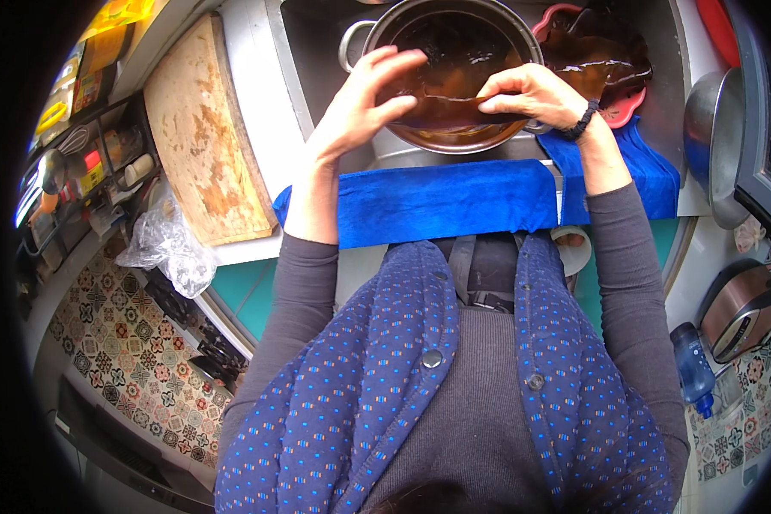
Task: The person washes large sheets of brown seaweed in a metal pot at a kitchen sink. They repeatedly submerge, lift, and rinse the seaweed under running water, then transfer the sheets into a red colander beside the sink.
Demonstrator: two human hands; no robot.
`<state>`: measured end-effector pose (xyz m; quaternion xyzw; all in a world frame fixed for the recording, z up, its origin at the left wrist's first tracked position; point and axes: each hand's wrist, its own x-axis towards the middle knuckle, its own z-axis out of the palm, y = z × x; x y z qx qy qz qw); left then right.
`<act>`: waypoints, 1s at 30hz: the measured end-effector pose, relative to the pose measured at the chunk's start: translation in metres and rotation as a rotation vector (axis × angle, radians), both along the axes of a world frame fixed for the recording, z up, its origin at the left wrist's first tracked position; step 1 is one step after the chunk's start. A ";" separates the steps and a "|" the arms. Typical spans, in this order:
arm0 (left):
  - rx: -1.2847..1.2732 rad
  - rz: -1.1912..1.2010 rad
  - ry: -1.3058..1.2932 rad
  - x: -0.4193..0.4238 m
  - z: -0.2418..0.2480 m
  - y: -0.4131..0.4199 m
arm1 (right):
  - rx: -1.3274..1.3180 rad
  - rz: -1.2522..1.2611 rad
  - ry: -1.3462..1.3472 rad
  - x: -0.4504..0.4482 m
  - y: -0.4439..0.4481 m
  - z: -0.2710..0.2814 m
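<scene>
A round metal pot (532,40) with loop handles stands in the sink, with brown liquid and dark pieces inside. Over its near side stretches a wet, dark brown sheet (446,113), which looks like kelp. My right hand (536,96) pinches the sheet's right part between thumb and fingers. At the sheet's left end is my left hand (379,96), thumb and fingers apart and slightly blurred; whether it touches the sheet is unclear. More brown, glossy sheets (594,61) lie heaped on a pink-red basin (623,112) to the right of the pot.
Blue cloths (446,199) cover the sink's front edge. A worn wooden cutting board (205,135) lies at left, near a clear plastic bag (170,244) and a rack of kitchen items. Metal basins (723,148) stand at right. A white container (572,250) is below the edge.
</scene>
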<state>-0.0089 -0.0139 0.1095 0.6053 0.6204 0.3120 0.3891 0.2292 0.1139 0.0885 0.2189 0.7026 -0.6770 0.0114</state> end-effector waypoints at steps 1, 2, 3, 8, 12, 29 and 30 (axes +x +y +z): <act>0.048 -0.152 0.310 0.000 0.004 0.003 | 0.034 0.039 0.000 -0.004 0.000 0.004; 0.183 -0.263 0.316 0.003 0.006 0.009 | 0.067 0.078 0.001 -0.009 -0.001 0.007; 0.208 -0.331 0.333 0.010 0.007 0.014 | 0.099 0.115 0.024 -0.013 0.000 0.009; -0.147 -0.329 0.011 0.030 0.002 0.030 | 0.060 0.026 0.068 -0.015 0.010 0.013; -0.248 -0.142 -0.284 0.021 -0.002 0.023 | -0.293 -0.424 -0.090 0.009 0.015 0.008; -0.336 -0.186 -0.572 0.035 0.009 0.026 | -0.283 -0.368 0.330 0.001 -0.018 0.022; -0.403 -0.096 -0.556 0.040 0.009 0.028 | -0.264 -0.394 0.358 0.000 -0.020 0.023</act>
